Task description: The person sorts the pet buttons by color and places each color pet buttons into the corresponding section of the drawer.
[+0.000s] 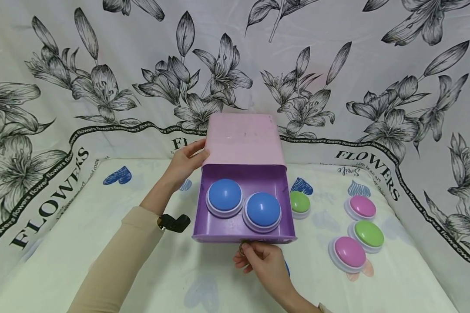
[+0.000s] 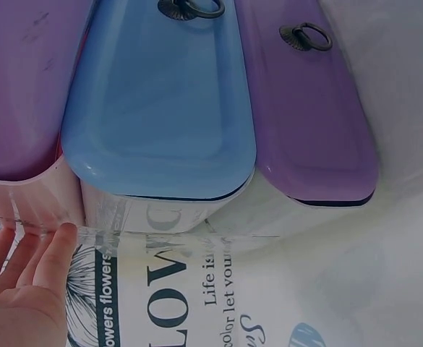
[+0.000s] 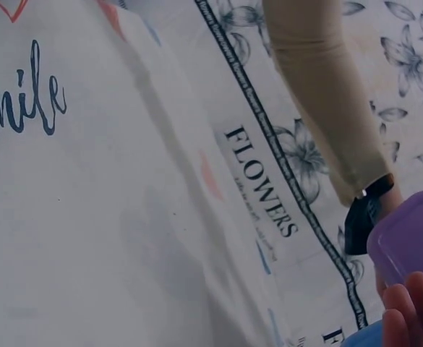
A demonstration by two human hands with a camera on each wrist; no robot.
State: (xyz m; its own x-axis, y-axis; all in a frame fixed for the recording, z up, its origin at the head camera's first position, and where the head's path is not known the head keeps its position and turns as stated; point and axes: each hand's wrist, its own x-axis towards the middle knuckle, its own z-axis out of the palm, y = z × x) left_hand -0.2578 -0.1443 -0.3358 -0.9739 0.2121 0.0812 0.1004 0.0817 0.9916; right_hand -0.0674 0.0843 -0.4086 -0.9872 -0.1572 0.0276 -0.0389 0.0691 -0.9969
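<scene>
From the head, your left hand point(image 1: 188, 155), fingers outstretched, probably braces the pink case point(image 1: 244, 141) at left; your right hand point(image 1: 268, 265) pinches the ring point(image 1: 241, 248) on the open purple drawer point(image 1: 260, 177), nearer you. Left wrist: fingers touch the case. Right wrist: grip hidden.

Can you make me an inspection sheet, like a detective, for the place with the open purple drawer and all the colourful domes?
Surface: pale cloth with printed hearts.
Job's things: purple drawer pulled out of the pink box; two blue domes lie inside.
Clutter: two pink domes and two green domes on the cloth, on the person's right; the drawer partly hides one green one.
Grippers: left fingers touch the box's side; right fingers pinch the ring handle.
Cables: nothing seen.
Surroundings: flower-print backdrop behind.
</scene>
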